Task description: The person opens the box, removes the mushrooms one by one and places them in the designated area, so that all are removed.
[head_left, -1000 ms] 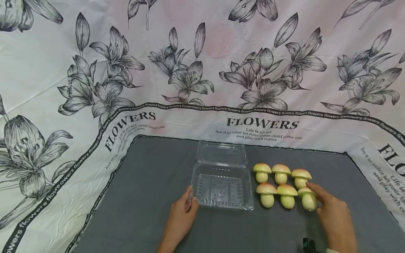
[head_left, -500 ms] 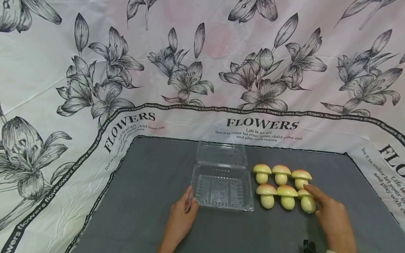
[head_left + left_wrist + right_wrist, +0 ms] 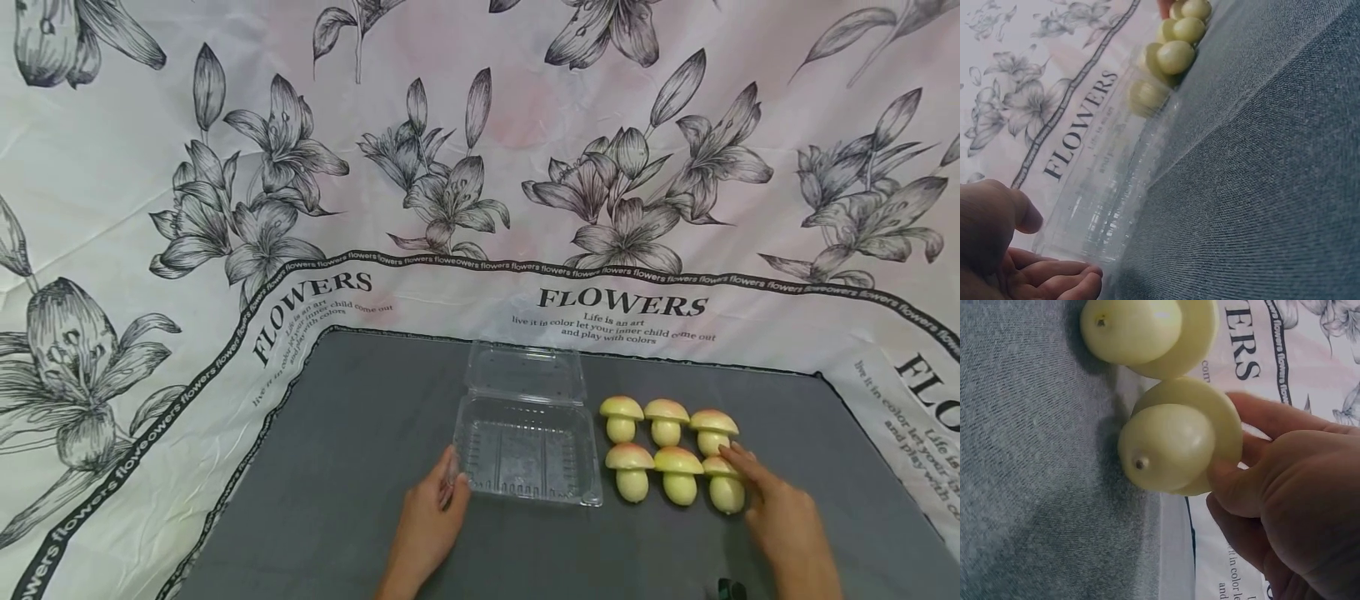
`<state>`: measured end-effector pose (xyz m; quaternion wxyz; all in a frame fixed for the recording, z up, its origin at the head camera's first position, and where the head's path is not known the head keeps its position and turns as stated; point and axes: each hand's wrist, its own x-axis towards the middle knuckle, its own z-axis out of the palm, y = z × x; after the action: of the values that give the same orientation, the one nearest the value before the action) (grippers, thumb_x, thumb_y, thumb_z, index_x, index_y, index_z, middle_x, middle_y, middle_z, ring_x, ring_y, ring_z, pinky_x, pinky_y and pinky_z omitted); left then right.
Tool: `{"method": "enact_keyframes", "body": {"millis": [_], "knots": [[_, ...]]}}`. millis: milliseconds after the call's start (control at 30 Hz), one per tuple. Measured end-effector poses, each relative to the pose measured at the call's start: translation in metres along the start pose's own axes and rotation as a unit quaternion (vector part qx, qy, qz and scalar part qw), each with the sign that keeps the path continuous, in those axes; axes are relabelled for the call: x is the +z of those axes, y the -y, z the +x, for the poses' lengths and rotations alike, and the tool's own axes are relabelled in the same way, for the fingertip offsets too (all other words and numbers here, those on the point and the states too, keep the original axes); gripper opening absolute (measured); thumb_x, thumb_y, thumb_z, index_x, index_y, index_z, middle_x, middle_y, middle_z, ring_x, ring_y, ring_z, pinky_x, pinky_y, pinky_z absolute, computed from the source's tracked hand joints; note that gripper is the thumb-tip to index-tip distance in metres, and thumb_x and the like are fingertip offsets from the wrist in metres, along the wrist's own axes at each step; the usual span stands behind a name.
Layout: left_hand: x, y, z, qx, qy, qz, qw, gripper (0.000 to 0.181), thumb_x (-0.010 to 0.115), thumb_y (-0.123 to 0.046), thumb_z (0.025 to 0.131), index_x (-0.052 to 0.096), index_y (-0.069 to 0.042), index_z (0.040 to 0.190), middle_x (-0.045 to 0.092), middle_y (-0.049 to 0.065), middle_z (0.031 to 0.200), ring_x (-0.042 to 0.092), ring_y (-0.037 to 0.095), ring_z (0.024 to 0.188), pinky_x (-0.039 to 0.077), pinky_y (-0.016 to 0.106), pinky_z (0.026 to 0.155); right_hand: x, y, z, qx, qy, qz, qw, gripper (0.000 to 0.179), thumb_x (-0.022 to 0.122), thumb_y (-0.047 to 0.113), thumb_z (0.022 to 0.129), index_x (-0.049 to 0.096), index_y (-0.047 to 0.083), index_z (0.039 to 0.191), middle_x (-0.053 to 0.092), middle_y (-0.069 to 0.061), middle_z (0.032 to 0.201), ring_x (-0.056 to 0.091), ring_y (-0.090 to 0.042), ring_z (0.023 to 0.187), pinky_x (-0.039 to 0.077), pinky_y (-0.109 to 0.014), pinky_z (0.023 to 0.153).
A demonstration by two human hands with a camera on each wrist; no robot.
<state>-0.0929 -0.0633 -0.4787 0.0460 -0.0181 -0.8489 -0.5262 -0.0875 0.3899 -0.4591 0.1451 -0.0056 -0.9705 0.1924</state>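
Note:
Yellow-green toy mushrooms with reddish cap tops stand in two rows of three on the grey cloth. My right hand [image 3: 787, 521] pinches the front-row right mushroom [image 3: 726, 493] at its cap, thumb on the near side. In the right wrist view this mushroom [image 3: 1169, 447] shows its rounded stem end and touches its neighbour [image 3: 1132, 328]. A clear plastic container [image 3: 525, 458] lies with its lid [image 3: 525, 375] folded back, left of the mushrooms. My left hand [image 3: 431, 512] holds the container's left edge between thumb and fingers. In the left wrist view the fingertips [image 3: 1088, 281] are at its wall.
The grey cloth [image 3: 337, 467] covers the work surface. Behind it and at both sides rises a white sheet [image 3: 450, 292] printed with flowers and lettering. A small dark object [image 3: 731, 590] sits by the right wrist at the bottom edge.
The front-row right mushroom has shifted slightly left against its neighbour, with my right hand following. The head view has tilted up a little. My left hand stays at the container.

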Motion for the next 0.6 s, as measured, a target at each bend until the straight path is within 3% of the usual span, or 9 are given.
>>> {"method": "enact_keyframes", "body": {"millis": [100, 167, 200, 267, 400, 467, 500, 567, 600], "knots": [[0.001, 0.002, 0.000, 0.009, -0.002, -0.011, 0.9999, 0.055, 0.060, -0.024, 0.109, 0.049, 0.008, 0.153, 0.055, 0.025, 0.150, 0.062, 0.034, 0.132, 0.056, 0.034, 0.103, 0.000, 0.000, 0.002, 0.008, 0.013, 0.003, 0.9999, 0.063, 0.063, -0.021, 0.086, 0.061, 0.001, 0.145, 0.057, -0.039, 0.134, 0.062, -0.047, 0.064, 0.039, -0.045, 0.047], [0.001, 0.002, 0.001, 0.009, -0.007, -0.023, 0.9997, 0.059, 0.060, -0.029, 0.110, 0.048, 0.009, 0.153, 0.057, 0.024, 0.149, 0.062, 0.033, 0.132, 0.056, 0.034, 0.104, -0.002, 0.000, 0.004, 0.013, 0.026, 0.001, 0.9996, 0.069, 0.063, -0.022, 0.082, 0.058, 0.001, 0.147, 0.056, -0.041, 0.133, 0.058, -0.037, 0.060, 0.034, -0.039, 0.049], [0.001, 0.002, 0.001, 0.009, -0.008, -0.028, 0.9995, 0.061, 0.059, -0.033, 0.110, 0.047, 0.009, 0.154, 0.058, 0.024, 0.148, 0.062, 0.033, 0.132, 0.056, 0.034, 0.104, -0.003, 0.000, 0.005, 0.016, 0.032, 0.001, 0.9994, 0.071, 0.063, -0.023, 0.083, 0.056, 0.001, 0.149, 0.055, -0.042, 0.133, 0.054, -0.032, 0.058, 0.031, -0.036, 0.049], [0.000, 0.002, 0.001, 0.006, -0.010, -0.033, 0.9994, 0.067, 0.057, -0.041, 0.110, 0.047, 0.008, 0.155, 0.059, 0.023, 0.148, 0.062, 0.033, 0.133, 0.055, 0.036, 0.105, -0.005, 0.002, 0.004, 0.016, 0.026, -0.001, 0.9995, 0.067, 0.063, -0.021, 0.085, 0.056, 0.000, 0.148, 0.055, -0.042, 0.133, 0.059, -0.039, 0.060, 0.036, -0.038, 0.048], [-0.004, 0.003, -0.002, 0.002, -0.018, -0.025, 0.9995, 0.071, 0.054, -0.049, 0.110, 0.044, 0.002, 0.158, 0.055, 0.019, 0.153, 0.059, 0.034, 0.136, 0.053, 0.041, 0.108, -0.008, 0.010, -0.001, 0.015, 0.007, 0.000, 0.9999, 0.055, 0.059, -0.014, 0.097, 0.055, 0.001, 0.149, 0.059, -0.042, 0.129, 0.054, -0.035, 0.052, 0.036, -0.038, 0.045], [-0.007, 0.001, -0.003, 0.008, -0.025, -0.007, 0.9996, 0.070, 0.054, -0.050, 0.110, 0.044, -0.004, 0.161, 0.053, 0.015, 0.156, 0.057, 0.034, 0.139, 0.053, 0.044, 0.110, -0.012, 0.021, -0.003, 0.014, -0.008, 0.000, 0.9999, 0.052, 0.058, -0.010, 0.100, 0.056, 0.004, 0.150, 0.070, -0.037, 0.099, 0.045, -0.027, 0.048, 0.034, -0.037, 0.046], [-0.009, 0.000, -0.003, 0.012, -0.034, 0.005, 0.9993, 0.068, 0.055, -0.050, 0.109, 0.044, -0.009, 0.162, 0.053, 0.012, 0.157, 0.057, 0.032, 0.139, 0.052, 0.046, 0.111, -0.014, 0.029, -0.004, 0.013, -0.017, 0.002, 0.9998, 0.052, 0.059, -0.009, 0.100, 0.056, 0.006, 0.150, 0.068, -0.032, 0.083, 0.037, -0.020, 0.047, 0.030, -0.034, 0.046], [-0.011, -0.005, -0.005, 0.022, -0.053, 0.034, 0.9978, 0.064, 0.058, -0.051, 0.108, 0.044, -0.022, 0.163, 0.055, 0.007, 0.156, 0.057, 0.029, 0.139, 0.051, 0.049, 0.113, -0.016, 0.048, -0.003, -0.001, -0.053, 0.008, 0.9986, 0.050, 0.063, -0.006, 0.100, 0.060, 0.009, 0.148, 0.050, -0.013, 0.056, 0.030, -0.014, 0.045, 0.028, -0.031, 0.046], [-0.013, -0.008, -0.005, 0.030, -0.061, 0.044, 0.9967, 0.063, 0.059, -0.051, 0.107, 0.044, -0.027, 0.163, 0.055, 0.004, 0.156, 0.056, 0.027, 0.140, 0.050, 0.051, 0.114, -0.016, 0.059, -0.002, -0.010, -0.067, 0.012, 0.9976, 0.049, 0.065, -0.004, 0.100, 0.062, 0.010, 0.147, 0.041, -0.004, 0.053, 0.026, -0.012, 0.045, 0.026, -0.030, 0.045]]}}
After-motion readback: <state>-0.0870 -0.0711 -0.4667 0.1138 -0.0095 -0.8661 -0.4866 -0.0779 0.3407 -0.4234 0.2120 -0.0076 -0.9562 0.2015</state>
